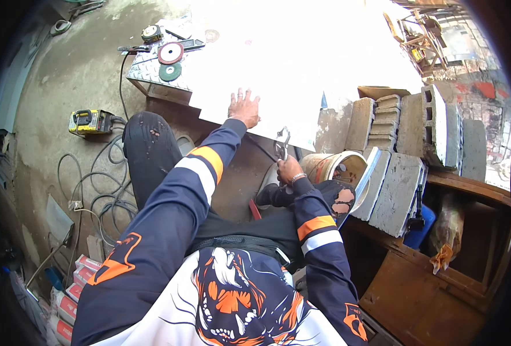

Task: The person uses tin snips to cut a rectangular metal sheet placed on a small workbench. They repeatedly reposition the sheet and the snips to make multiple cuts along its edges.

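The left hand lies spread flat on the white sheet's near side (steadying it, I'd guess), the right hand curled firmly round a metal tool.

At upper left, on the patterned metal corner of the table, there is a tape measure; near it lie a reddish disc and, just beside this one, a green disc; on the grey floor stands a yellow and black machine, and below it some grey cables lie in loose loops; at lower left are red and white packages, close together; on the right, a whitish bucket is near several concrete blocks; below these blocks is a brown wooden cabinet, with a blue object, partly hidden, near its upper edge.
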Tool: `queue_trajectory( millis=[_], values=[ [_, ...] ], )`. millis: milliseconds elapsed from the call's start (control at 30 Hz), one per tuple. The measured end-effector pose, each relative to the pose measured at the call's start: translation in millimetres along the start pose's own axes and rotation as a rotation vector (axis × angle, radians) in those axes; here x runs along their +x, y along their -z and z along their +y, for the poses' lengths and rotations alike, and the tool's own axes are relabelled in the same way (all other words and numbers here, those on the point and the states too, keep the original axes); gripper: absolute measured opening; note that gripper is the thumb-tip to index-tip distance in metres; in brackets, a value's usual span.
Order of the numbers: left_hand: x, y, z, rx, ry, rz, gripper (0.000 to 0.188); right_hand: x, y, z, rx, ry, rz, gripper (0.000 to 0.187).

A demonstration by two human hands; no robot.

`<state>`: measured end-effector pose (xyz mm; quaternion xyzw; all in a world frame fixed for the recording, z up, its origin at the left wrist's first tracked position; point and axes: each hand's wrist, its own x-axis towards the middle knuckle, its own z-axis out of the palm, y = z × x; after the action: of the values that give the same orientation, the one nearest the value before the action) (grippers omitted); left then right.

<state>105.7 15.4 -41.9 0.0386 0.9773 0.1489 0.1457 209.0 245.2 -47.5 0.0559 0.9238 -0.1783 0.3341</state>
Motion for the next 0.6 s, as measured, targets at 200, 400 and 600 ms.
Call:
queue_trajectory(
  millis=[200, 400, 600],
  values=[
    [38, -15, 28, -0.062, -0.017, -0.291, 0.114, 4, 38, 90, -0.031, 0.107, 0.023, 0.037],
    [41, -13, 59, -0.051, 0.191, -0.347, 0.124, -2, 27, 73, -0.128, 0.055, 0.096, 0.038],
    [50, -8, 70, -0.12, 0.246, -0.407, 0.125, 23, 55, 61, -0.513, 0.068, -0.254, 0.036]
  ],
)
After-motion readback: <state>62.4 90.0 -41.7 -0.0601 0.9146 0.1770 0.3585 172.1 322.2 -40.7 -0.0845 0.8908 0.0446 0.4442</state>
